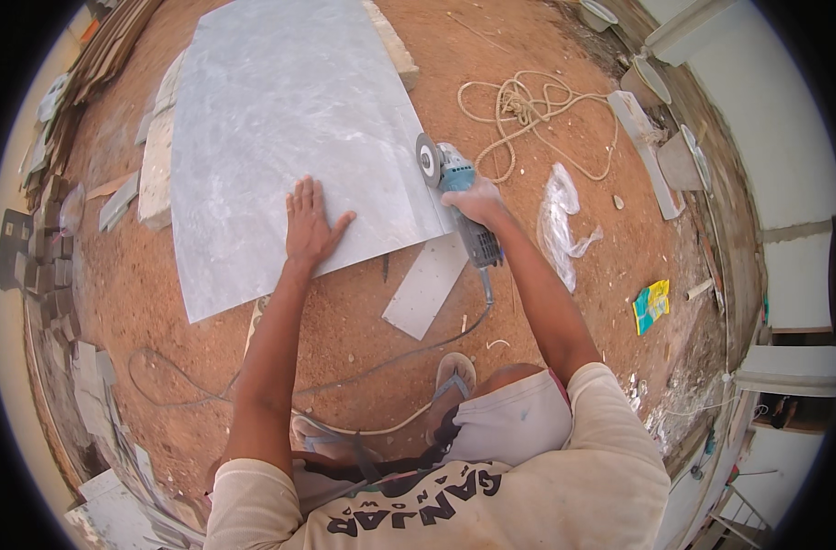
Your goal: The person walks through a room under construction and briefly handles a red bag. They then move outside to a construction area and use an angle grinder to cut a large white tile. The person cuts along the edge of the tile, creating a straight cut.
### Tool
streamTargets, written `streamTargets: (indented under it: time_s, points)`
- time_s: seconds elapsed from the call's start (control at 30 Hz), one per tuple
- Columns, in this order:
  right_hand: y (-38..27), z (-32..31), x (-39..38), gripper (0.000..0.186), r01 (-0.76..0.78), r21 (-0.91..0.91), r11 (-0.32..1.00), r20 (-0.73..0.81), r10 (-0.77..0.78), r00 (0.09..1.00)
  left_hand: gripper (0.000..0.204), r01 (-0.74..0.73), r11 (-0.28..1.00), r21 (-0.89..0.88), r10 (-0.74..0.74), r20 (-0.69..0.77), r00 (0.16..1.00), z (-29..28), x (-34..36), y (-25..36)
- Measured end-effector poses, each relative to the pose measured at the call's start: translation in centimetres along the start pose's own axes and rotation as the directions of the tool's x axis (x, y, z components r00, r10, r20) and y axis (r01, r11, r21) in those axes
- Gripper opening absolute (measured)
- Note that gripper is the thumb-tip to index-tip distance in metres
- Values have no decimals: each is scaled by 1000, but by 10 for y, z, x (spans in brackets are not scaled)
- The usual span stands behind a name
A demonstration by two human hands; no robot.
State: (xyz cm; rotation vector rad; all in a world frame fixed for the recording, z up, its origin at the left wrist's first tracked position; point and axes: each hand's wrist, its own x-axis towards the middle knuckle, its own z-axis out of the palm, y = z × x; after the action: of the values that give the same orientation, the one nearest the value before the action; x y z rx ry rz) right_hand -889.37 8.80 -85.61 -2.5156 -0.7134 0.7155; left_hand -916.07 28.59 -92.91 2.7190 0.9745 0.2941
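Observation:
A large pale grey sheet (280, 110), like a tile or slab, lies raised off the dirt on pale blocks (161, 165). My left hand (317, 225) rests flat on its near part, fingers spread, with nothing held. My right hand (473, 203) grips the body of a blue angle grinder (456, 167) at the sheet's right edge. The grinder's disc stands upright at that edge; whether it touches the sheet, I cannot tell. Its cable runs down and back across the dirt. Below the sheet's near right corner lies a light grey offcut (422, 289).
A coiled rope (519, 110), crumpled clear plastic (557, 229) and a yellow-and-teal packet (650, 307) lie to the right, near buckets (679, 160) along a wall. Stacked boards (97, 46) and paving blocks (42, 275) line the left side. My sandalled feet (454, 380) are below.

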Motion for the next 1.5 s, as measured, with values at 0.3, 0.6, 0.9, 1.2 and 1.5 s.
streamTargets:
  time_s: [0.3,0.6,0.9,1.2,1.5]
  points:
    - [-3,-1,-5,64,19,-27,999,11,-19,1000,94,5,1000,15,-5,3,1000,2,0,-2]
    - [15,9,7,61,-1,-49,999,-14,1,1000,95,6,1000,15,-6,3,1000,3,1,0]
    - [9,10,8,64,11,-30,999,3,-11,1000,97,5,1000,19,-5,1,1000,4,0,-3]
    - [14,12,19,67,5,-68,998,-5,-5,1000,98,-3,1000,15,3,-9,1000,6,0,-3]
    - [9,12,22,66,-1,-47,999,-12,0,1000,98,-3,1000,8,2,3,1000,4,1,-4]
